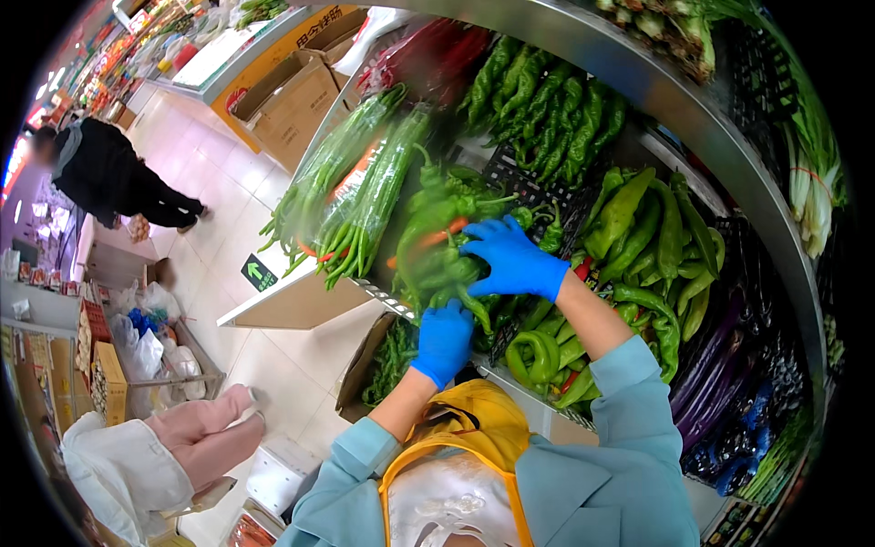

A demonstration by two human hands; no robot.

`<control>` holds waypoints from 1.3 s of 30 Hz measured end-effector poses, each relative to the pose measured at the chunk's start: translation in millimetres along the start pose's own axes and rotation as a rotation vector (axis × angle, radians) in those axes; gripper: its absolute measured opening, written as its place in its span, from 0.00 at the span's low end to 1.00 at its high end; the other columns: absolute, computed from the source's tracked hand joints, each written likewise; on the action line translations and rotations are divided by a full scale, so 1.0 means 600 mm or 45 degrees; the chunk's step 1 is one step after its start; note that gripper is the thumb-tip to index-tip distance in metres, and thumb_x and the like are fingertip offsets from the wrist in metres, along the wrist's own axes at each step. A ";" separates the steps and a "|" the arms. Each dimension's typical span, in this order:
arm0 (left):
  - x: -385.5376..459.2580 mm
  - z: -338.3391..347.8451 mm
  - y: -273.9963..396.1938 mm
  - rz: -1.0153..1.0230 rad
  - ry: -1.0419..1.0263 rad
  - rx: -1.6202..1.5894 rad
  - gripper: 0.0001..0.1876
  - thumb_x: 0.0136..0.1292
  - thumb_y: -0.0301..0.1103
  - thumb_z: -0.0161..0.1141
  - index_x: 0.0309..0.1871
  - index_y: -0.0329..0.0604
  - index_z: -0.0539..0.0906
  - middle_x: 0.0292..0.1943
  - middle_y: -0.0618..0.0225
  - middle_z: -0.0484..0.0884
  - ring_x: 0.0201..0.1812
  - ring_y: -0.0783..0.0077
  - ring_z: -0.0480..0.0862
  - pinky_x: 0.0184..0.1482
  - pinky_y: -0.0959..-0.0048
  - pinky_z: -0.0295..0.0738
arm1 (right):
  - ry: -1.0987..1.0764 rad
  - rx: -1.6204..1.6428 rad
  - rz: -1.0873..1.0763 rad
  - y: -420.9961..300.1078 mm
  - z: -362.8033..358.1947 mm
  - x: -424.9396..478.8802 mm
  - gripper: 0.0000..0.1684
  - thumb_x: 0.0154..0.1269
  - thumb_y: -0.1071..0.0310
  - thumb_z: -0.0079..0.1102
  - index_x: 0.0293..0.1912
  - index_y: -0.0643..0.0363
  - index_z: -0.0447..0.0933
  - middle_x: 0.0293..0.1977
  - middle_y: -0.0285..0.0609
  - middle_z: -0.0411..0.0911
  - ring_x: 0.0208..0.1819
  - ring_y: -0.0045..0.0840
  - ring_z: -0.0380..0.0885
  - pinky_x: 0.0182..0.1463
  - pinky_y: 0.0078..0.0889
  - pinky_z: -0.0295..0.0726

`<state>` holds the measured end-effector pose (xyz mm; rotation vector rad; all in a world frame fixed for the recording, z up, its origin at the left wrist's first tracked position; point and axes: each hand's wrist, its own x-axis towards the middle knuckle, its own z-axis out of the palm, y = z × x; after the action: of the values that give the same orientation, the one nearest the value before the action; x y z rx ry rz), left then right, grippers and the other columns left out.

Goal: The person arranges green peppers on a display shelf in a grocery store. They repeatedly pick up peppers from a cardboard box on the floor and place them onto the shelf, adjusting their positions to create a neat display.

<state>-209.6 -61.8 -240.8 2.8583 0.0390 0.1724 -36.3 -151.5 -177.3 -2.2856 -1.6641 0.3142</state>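
Note:
Both my hands wear blue gloves and are at a heap of green peppers (424, 225) in the vegetable display. My right hand (516, 263) lies over the heap from the right, thumb and fingers spread, with no pepper plainly gripped. At the near edge, my left hand (444, 342) touches the peppers with bent fingers; whether it grips one is hidden. Some orange shows among the green, partly blurred. Left of the heap lie plastic-wrapped bundles of long green beans (366, 198). Larger light-green peppers (649, 232) fill the space to the right.
Wrinkled green peppers (547, 109) lie at the back, and purple eggplants (711, 369) at the right. A metal shelf edge (745, 137) curves above the display. Below is a cardboard box of greens (393, 362). One person (116, 171) stands in the aisle, another (150, 451) nearer.

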 end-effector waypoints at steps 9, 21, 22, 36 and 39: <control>0.034 -0.065 -0.131 -0.496 0.457 -0.418 0.26 0.54 0.38 0.63 0.56 0.40 0.71 0.43 0.49 0.79 0.43 0.50 0.79 0.43 0.59 0.72 | 0.581 0.340 0.330 -0.049 -0.017 -0.094 0.20 0.46 0.58 0.69 0.35 0.60 0.76 0.40 0.46 0.76 0.38 0.41 0.77 0.43 0.38 0.76; 0.043 -0.055 -0.005 -0.305 0.383 -0.260 0.20 0.57 0.36 0.55 0.51 0.34 0.71 0.26 0.51 0.79 0.25 0.49 0.80 0.29 0.57 0.74 | 0.493 -0.283 0.241 -0.054 -0.046 -0.079 0.27 0.49 0.62 0.65 0.51 0.56 0.74 0.55 0.46 0.69 0.54 0.41 0.68 0.56 0.42 0.68; 0.044 -0.056 -0.009 -0.341 0.354 -0.316 0.21 0.57 0.37 0.56 0.52 0.35 0.71 0.26 0.51 0.79 0.25 0.48 0.80 0.29 0.57 0.74 | 0.373 -0.358 0.192 -0.043 -0.035 -0.072 0.29 0.48 0.65 0.65 0.53 0.55 0.73 0.59 0.46 0.65 0.58 0.43 0.65 0.60 0.44 0.64; 0.074 -0.067 -0.166 -0.208 -0.006 -0.759 0.29 0.63 0.48 0.54 0.58 0.33 0.66 0.49 0.43 0.73 0.50 0.46 0.74 0.52 0.60 0.68 | 0.306 0.594 0.328 0.048 0.006 0.210 0.32 0.49 0.65 0.64 0.57 0.55 0.69 0.51 0.54 0.73 0.51 0.45 0.74 0.53 0.40 0.73; 0.063 -0.062 -0.174 -0.394 0.071 -1.069 0.28 0.65 0.48 0.52 0.57 0.32 0.68 0.48 0.45 0.75 0.50 0.51 0.75 0.52 0.63 0.68 | 0.390 0.637 0.223 0.025 -0.029 0.215 0.31 0.49 0.70 0.62 0.56 0.54 0.69 0.48 0.53 0.75 0.47 0.42 0.77 0.50 0.37 0.76</control>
<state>-177.8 50.2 -229.8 1.9797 0.3321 0.1549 22.8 -35.0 -166.7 -1.9791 -1.0904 0.3504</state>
